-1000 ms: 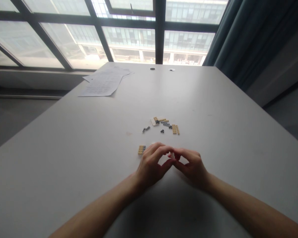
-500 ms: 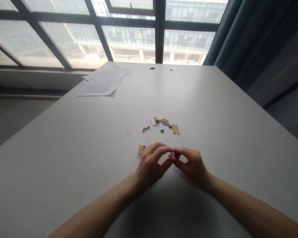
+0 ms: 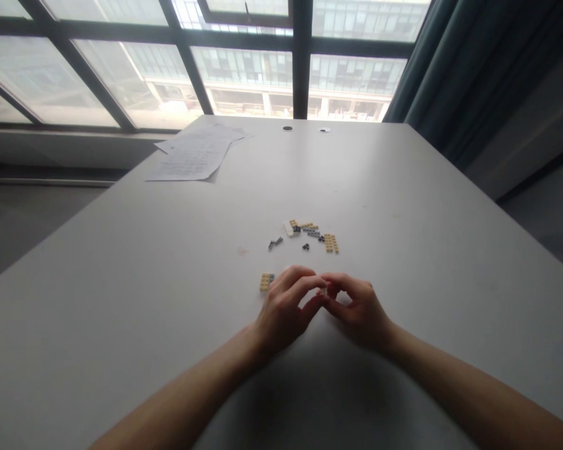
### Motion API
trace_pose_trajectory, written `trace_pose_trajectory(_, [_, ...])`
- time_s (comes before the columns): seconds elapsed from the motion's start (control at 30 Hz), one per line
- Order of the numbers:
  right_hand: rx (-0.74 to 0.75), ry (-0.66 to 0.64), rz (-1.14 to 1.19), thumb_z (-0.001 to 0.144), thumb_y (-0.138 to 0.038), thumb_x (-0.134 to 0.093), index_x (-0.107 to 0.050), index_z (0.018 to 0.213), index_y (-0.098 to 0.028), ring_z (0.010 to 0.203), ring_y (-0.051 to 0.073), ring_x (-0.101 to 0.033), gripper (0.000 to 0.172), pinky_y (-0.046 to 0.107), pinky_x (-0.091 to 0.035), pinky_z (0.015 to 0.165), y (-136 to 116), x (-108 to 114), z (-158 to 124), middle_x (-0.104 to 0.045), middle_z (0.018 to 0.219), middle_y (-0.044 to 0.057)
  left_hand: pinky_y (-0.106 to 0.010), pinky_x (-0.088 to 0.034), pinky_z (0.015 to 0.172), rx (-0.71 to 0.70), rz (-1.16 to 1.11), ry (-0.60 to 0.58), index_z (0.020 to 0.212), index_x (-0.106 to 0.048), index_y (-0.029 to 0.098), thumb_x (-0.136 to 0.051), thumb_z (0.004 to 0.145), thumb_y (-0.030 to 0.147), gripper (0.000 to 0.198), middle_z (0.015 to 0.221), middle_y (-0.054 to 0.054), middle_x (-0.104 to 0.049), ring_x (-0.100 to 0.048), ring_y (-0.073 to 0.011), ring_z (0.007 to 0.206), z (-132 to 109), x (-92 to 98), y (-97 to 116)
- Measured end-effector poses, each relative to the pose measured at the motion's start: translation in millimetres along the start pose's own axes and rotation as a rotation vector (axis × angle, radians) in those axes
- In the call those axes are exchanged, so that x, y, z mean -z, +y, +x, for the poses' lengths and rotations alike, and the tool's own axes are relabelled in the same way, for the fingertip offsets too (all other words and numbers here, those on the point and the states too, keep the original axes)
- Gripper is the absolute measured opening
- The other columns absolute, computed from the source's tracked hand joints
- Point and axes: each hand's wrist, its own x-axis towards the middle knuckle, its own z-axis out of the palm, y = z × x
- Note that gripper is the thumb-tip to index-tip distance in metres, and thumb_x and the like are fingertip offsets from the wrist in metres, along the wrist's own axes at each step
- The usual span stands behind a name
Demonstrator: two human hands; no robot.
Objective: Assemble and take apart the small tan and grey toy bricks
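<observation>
My left hand [image 3: 287,304] and my right hand [image 3: 356,307] meet low over the table, thumbs and fingertips pinched around one small white toy brick [image 3: 323,291]. Fingers cover most of that brick. Just left of my left hand lies a tan studded plate with a grey piece along its right side [image 3: 265,282], partly hidden by the hand. Beyond the hands are loose bricks: a white piece [image 3: 288,229], tan plates [image 3: 329,243], grey strips [image 3: 312,232], small dark pieces [image 3: 306,247] and two little grey pieces [image 3: 275,243].
The white table [image 3: 426,262] reaches to a large window. Printed papers [image 3: 190,156] lie at its far left. Two round holes [image 3: 288,129] are set near the far edge. A dark curtain [image 3: 443,81] hangs on the right.
My right hand has shifted slightly left and turned a little around the white brick, which is now more covered. The loose bricks lie where they were.
</observation>
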Motion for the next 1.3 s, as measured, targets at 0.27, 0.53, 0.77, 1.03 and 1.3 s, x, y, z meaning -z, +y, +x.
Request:
trace_pose_trajectory(0.27, [-0.068,-0.039,0.036,0.082,-0.018,-0.064,-0.062,0.109,-0.021,0.068,0.014,-0.062,0.027,0.027,-0.052,0.068,0.9,-0.8,0.7,-0.068,0.078,0.001,-0.029,-0.051,0.076,-0.074,0.013,0.064,0.095,-0.058,0.02,-0.067,0.08,0.015,0.018,0.09,-0.004,-0.066,-0.062,-0.0156,0.083,13.1,14.1,-5.0])
trace_pose_trajectory(0.53, [-0.139,-0.033,0.023,0.082,-0.018,-0.062,-0.064,0.108,-0.019,0.066,0.013,-0.061,0.026,0.023,-0.049,0.059,-1.1,-0.6,2.6,-0.068,0.076,0.001,-0.03,-0.051,0.077,0.039,0.159,0.168,0.096,-0.058,0.018,-0.068,0.081,0.017,0.018,0.091,-0.004,-0.064,-0.062,-0.0159,0.084,12.6,53.1,-16.8])
trace_pose_trajectory(0.77, [-0.164,-0.041,0.037,0.083,-0.019,-0.061,-0.065,0.105,-0.019,0.067,0.014,-0.062,0.022,0.025,-0.05,0.062,0.5,-1.6,0.8,-0.067,0.076,0.002,-0.033,-0.046,0.078,-0.088,0.188,-0.298,0.097,-0.058,0.019,-0.062,0.084,0.015,0.015,0.089,-0.005,-0.067,-0.058,-0.0178,0.084,-33.2,55.0,-8.2])
trace_pose_trajectory(1.03, [-0.185,-0.038,0.015,0.083,-0.022,-0.062,-0.066,0.1,-0.018,0.065,0.014,-0.061,0.018,0.025,-0.05,0.062,-0.4,0.1,1.0,-0.067,0.074,0.002,-0.031,-0.044,0.078,-0.046,0.238,-0.347,0.091,-0.063,0.022,-0.061,0.084,0.02,0.007,0.082,-0.002,-0.068,-0.059,-0.0156,0.078,-41.4,55.4,-15.5])
trace_pose_trajectory(1.3, [-0.193,-0.043,0.009,0.083,-0.023,-0.062,-0.066,0.099,-0.018,0.064,0.014,-0.061,0.018,0.025,-0.05,0.061,0.5,0.6,0.5,-0.067,0.075,0.003,-0.032,-0.046,0.076,-0.045,0.245,-0.315,0.1,-0.062,0.02,-0.067,0.082,0.034,0.024,0.088,-0.005,-0.069,-0.061,-0.0177,0.079,-43.9,61.1,-22.7])
